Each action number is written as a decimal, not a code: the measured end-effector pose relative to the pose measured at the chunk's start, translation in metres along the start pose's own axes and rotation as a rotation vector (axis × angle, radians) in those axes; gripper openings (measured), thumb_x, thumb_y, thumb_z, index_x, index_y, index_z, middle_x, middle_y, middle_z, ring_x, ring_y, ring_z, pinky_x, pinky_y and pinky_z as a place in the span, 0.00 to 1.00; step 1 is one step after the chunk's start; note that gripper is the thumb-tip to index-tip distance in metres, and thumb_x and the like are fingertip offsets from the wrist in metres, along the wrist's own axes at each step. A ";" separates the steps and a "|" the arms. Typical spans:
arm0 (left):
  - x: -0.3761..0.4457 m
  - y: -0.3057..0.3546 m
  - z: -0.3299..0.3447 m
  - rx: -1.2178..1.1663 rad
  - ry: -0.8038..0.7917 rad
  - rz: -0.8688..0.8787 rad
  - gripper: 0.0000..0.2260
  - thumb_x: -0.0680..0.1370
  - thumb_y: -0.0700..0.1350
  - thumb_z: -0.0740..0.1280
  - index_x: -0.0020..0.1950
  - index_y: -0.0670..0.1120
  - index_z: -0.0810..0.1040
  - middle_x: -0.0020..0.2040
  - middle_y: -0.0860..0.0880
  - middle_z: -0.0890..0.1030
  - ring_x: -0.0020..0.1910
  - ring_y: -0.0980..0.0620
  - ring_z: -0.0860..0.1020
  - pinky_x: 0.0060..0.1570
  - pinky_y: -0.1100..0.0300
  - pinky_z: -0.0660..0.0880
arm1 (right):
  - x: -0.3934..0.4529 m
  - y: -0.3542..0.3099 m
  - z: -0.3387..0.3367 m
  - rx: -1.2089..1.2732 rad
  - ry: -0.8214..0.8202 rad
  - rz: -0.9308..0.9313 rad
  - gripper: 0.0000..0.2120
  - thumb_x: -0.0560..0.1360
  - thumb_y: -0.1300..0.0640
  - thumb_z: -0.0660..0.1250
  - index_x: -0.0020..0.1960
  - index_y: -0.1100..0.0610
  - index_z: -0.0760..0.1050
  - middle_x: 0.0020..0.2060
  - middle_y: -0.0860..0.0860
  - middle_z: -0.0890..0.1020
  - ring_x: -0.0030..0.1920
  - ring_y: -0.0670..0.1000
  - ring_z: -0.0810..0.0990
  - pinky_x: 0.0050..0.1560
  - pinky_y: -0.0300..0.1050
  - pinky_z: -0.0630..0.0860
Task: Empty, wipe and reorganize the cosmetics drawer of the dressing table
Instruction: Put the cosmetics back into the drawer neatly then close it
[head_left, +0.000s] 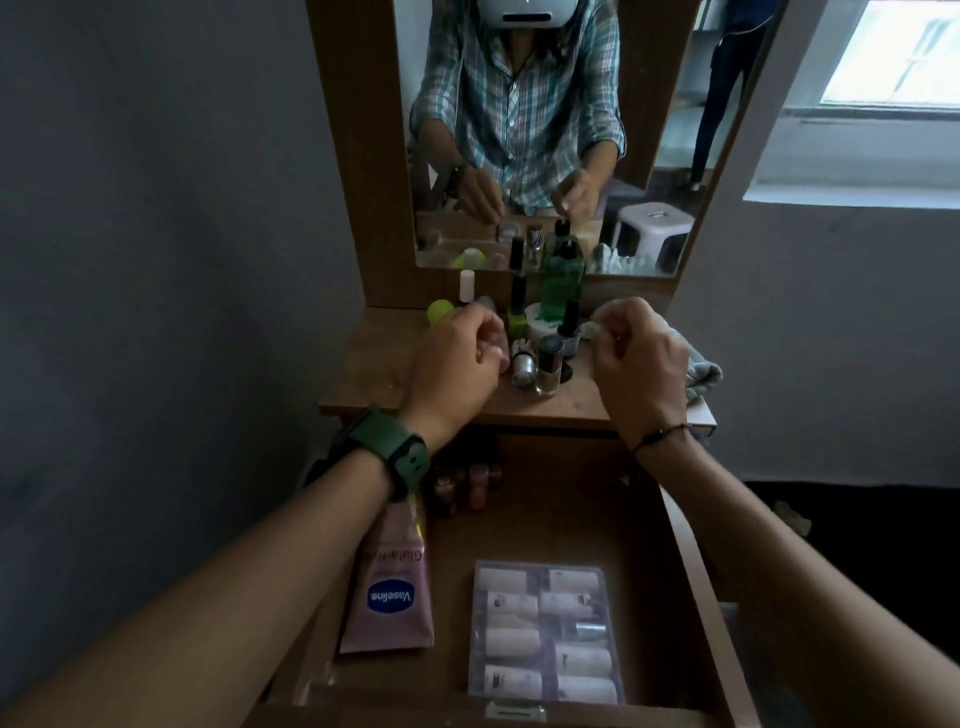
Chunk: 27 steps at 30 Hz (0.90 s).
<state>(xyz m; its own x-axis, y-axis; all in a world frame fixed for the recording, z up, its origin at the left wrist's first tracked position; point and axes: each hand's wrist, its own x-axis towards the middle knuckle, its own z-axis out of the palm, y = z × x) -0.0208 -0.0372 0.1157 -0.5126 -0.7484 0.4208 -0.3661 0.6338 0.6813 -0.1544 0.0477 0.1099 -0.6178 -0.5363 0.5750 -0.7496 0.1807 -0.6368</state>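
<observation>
The cosmetics drawer (693, 571) stands pulled open below the tabletop (371, 364). In it lie a pink Vaseline tube (395, 587), a clear box of small tubes (543, 634) and, at the back, several small bottles (462, 483) in shadow. My left hand (452, 364) hovers over the tabletop, fingers curled round a pale pink bottle (497, 340). My right hand (639, 364) is raised beside it and pinches a small white thing (597, 318) at its fingertips. Between the hands stands a cluster of nail polish bottles (549, 364).
A tall green bottle (561, 286), a white jar (537, 322), a yellow-green polish (517, 319) and a white-capped bottle (466, 287) crowd the tabletop's back by the mirror (649, 156). A grey cloth (704, 376) lies at the right edge. A wall is close on the left.
</observation>
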 end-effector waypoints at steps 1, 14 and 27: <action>0.012 -0.001 0.001 -0.005 0.007 -0.018 0.08 0.74 0.33 0.64 0.52 0.38 0.77 0.46 0.47 0.76 0.41 0.54 0.74 0.45 0.61 0.74 | 0.009 -0.001 0.000 -0.004 -0.013 0.000 0.06 0.74 0.66 0.63 0.48 0.63 0.77 0.42 0.58 0.82 0.39 0.52 0.76 0.39 0.38 0.66; 0.099 -0.043 -0.015 0.347 -0.102 -0.039 0.17 0.75 0.35 0.63 0.63 0.41 0.75 0.60 0.40 0.79 0.60 0.41 0.76 0.56 0.54 0.72 | 0.090 -0.056 0.055 -0.452 -0.551 -0.348 0.13 0.76 0.64 0.59 0.58 0.61 0.76 0.54 0.60 0.80 0.55 0.60 0.78 0.47 0.47 0.73; 0.108 -0.040 -0.004 0.417 -0.014 0.118 0.10 0.76 0.35 0.59 0.51 0.37 0.79 0.51 0.38 0.81 0.52 0.40 0.77 0.46 0.52 0.72 | 0.098 -0.046 0.063 -0.500 -0.548 -0.344 0.11 0.73 0.67 0.61 0.53 0.64 0.77 0.52 0.62 0.80 0.53 0.62 0.78 0.43 0.45 0.68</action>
<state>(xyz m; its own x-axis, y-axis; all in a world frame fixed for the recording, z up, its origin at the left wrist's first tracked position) -0.0586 -0.1446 0.1359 -0.5794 -0.6653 0.4707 -0.5852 0.7416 0.3278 -0.1657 -0.0651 0.1637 -0.2271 -0.9324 0.2812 -0.9735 0.2095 -0.0915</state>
